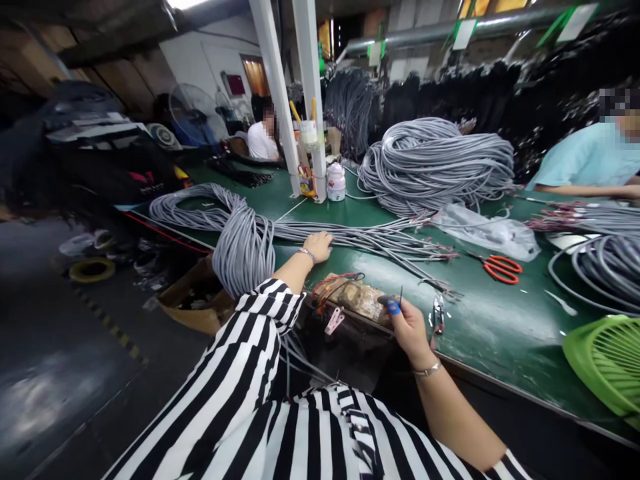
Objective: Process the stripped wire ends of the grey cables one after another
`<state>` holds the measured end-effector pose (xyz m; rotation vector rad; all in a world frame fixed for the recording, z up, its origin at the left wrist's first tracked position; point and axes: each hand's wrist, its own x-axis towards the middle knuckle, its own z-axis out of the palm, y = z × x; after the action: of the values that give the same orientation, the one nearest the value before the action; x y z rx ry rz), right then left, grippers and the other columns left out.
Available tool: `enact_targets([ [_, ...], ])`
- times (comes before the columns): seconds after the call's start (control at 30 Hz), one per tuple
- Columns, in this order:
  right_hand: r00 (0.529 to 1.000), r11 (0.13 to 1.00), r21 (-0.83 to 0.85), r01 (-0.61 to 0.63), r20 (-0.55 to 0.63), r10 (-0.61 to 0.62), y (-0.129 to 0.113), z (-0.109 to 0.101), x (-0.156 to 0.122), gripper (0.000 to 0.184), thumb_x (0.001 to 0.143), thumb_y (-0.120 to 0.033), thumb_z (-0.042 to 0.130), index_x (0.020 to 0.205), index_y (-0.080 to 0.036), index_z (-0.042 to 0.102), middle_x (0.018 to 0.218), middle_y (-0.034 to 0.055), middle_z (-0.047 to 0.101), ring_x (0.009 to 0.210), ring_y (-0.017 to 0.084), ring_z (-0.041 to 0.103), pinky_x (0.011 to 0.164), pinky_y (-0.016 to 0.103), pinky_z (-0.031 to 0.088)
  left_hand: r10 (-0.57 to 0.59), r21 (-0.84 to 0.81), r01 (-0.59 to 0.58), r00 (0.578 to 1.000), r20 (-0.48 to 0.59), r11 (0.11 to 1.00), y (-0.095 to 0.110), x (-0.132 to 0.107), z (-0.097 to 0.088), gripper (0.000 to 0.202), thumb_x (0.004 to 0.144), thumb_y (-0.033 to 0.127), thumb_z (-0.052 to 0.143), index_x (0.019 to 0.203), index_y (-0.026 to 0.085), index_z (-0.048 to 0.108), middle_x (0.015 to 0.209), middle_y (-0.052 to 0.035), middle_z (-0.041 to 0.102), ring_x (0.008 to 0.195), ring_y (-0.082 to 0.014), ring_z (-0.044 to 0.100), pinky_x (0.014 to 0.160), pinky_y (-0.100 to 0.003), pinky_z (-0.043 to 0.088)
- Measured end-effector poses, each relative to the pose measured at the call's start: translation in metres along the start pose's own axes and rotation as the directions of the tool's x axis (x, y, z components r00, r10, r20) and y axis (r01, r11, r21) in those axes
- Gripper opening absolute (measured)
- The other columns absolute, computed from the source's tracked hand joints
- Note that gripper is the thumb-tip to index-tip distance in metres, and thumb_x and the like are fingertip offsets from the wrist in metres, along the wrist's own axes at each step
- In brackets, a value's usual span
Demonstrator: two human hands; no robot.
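Note:
My left hand (319, 247) lies at the near side of a long bundle of grey cables (360, 235), its fingers bent over the strands. The looped part of that bundle (245, 250) hangs over the table edge to the left. Closer to me, my right hand (409, 327) is closed in a pinch, with blue wrapping on one digit. A thin dark piece (401, 295) sticks up from its fingertips; its kind is unclear. Beside this hand lie metal pliers (439, 313). A worn, tape-covered block (357, 297) with orange and black wires sits at the table edge between my hands.
Orange-handled scissors (503, 268), a clear plastic bag (493, 230) and a green basket (607, 360) are on the right. A large grey cable coil (435, 163) stands behind. A pink clip (334, 321) hangs at the front edge. Two other people sit across the table.

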<state>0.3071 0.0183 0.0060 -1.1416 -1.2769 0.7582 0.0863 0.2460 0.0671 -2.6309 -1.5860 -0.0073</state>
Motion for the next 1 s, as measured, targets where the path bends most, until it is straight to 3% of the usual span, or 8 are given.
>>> enact_targets([
  [0.2, 0.999, 0.998, -0.027, 0.049, 0.021, -0.049, -0.002, 0.0, 0.001, 0.028, 0.089, -0.043, 0.058, 0.089, -0.02, 0.073, 0.067, 0.0019, 0.06, 0.058, 0.015, 0.051, 0.055, 0.026, 0.041, 0.053, 0.025, -0.057, 0.987, 0.152, 0.998, -0.011, -0.004, -0.011, 0.066, 0.077, 0.059, 0.06, 0.125, 0.014, 0.054, 0.111, -0.016, 0.069, 0.1, -0.0291, 0.065, 0.086, -0.034, 0.046],
  [0.3, 0.998, 0.998, -0.037, 0.046, 0.032, -0.045, 0.0, 0.0, 0.0, 0.027, 0.09, -0.042, 0.057, 0.092, -0.02, 0.073, 0.067, 0.0018, 0.059, 0.059, 0.015, 0.051, 0.054, 0.025, 0.04, 0.163, -0.05, -0.158, 0.978, 0.13, 0.986, -0.015, -0.013, -0.02, 0.045, 0.075, 0.052, 0.065, 0.104, 0.018, 0.066, 0.098, -0.0104, 0.072, 0.093, -0.0259, 0.066, 0.079, -0.03, 0.045],
  [0.4, 0.998, 0.998, -0.034, 0.058, 0.03, -0.057, 0.0, 0.001, 0.001, 0.028, 0.089, -0.042, 0.056, 0.091, -0.02, 0.073, 0.066, 0.0014, 0.058, 0.059, 0.015, 0.049, 0.053, 0.025, 0.039, 0.105, -0.309, -0.166, 0.973, -0.206, 0.936, -0.026, -0.015, -0.038, 0.022, 0.081, 0.035, 0.057, 0.085, 0.017, 0.067, 0.083, -0.006, 0.07, 0.081, -0.0198, 0.064, 0.074, -0.027, 0.044],
  [0.57, 1.0, 0.999, 0.031, 0.018, -0.006, -0.018, -0.004, 0.002, 0.001, 0.028, 0.087, -0.045, 0.06, 0.085, -0.02, 0.071, 0.062, 0.0003, 0.054, 0.053, 0.012, 0.043, 0.049, 0.025, 0.037, -0.276, -0.644, -0.251, 0.75, -0.602, 0.723, -0.031, -0.022, -0.087, 0.02, 0.08, 0.028, 0.054, 0.088, 0.013, 0.065, 0.076, -0.0025, 0.066, 0.065, -0.0133, 0.056, 0.064, -0.023, 0.043],
  [0.7, 0.998, 0.988, 0.15, -0.044, -0.033, 0.049, -0.003, 0.004, -0.002, 0.031, 0.088, -0.048, 0.058, 0.087, -0.019, 0.069, 0.051, -0.0035, 0.043, 0.045, 0.011, 0.033, 0.042, 0.024, 0.028, 0.303, -0.438, -0.434, 0.891, -0.339, 0.787, 0.022, -0.056, -0.113, 0.011, 0.068, 0.023, 0.067, 0.077, 0.017, 0.069, 0.071, 0.0002, 0.067, 0.068, -0.0145, 0.059, 0.065, -0.024, 0.041],
  [0.8, 0.989, 0.968, 0.248, -0.028, -0.135, 0.063, -0.002, 0.005, -0.001, 0.033, 0.091, -0.051, 0.053, 0.092, -0.02, 0.064, 0.052, -0.0048, 0.045, 0.043, 0.009, 0.031, 0.04, 0.022, 0.025, 0.512, -0.474, -0.518, 0.845, -0.155, 0.712, 0.063, -0.079, -0.115, 0.013, 0.066, 0.028, 0.074, 0.066, 0.018, 0.067, 0.059, 0.0012, 0.061, 0.06, -0.0132, 0.055, 0.06, -0.024, 0.039],
  [0.9, 0.953, 0.926, 0.377, 0.0, -0.28, 0.114, -0.002, 0.005, 0.008, 0.031, 0.089, -0.053, 0.055, 0.09, -0.022, 0.053, 0.071, -0.0021, 0.063, 0.041, 0.005, 0.033, 0.038, 0.019, 0.023, 0.437, -0.701, -0.492, 0.855, -0.279, 0.516, 0.068, -0.088, -0.108, 0.031, 0.071, 0.043, 0.075, 0.066, 0.015, 0.065, 0.056, 0.0005, 0.058, 0.052, -0.0097, 0.049, 0.053, -0.023, 0.037],
  [1.0, 0.922, 0.865, 0.497, -0.075, -0.296, 0.25, -0.002, 0.001, 0.019, 0.035, 0.084, -0.054, 0.06, 0.091, -0.024, 0.043, 0.092, 0.0004, 0.071, 0.038, 0.003, 0.035, 0.034, 0.017, 0.021, 0.089, -0.883, -0.44, 0.898, -0.431, 0.163, 0.049, -0.092, -0.099, 0.04, 0.074, 0.054, 0.073, 0.073, 0.014, 0.063, 0.053, 0.003, 0.054, 0.04, -0.0051, 0.039, 0.043, -0.021, 0.031],
])
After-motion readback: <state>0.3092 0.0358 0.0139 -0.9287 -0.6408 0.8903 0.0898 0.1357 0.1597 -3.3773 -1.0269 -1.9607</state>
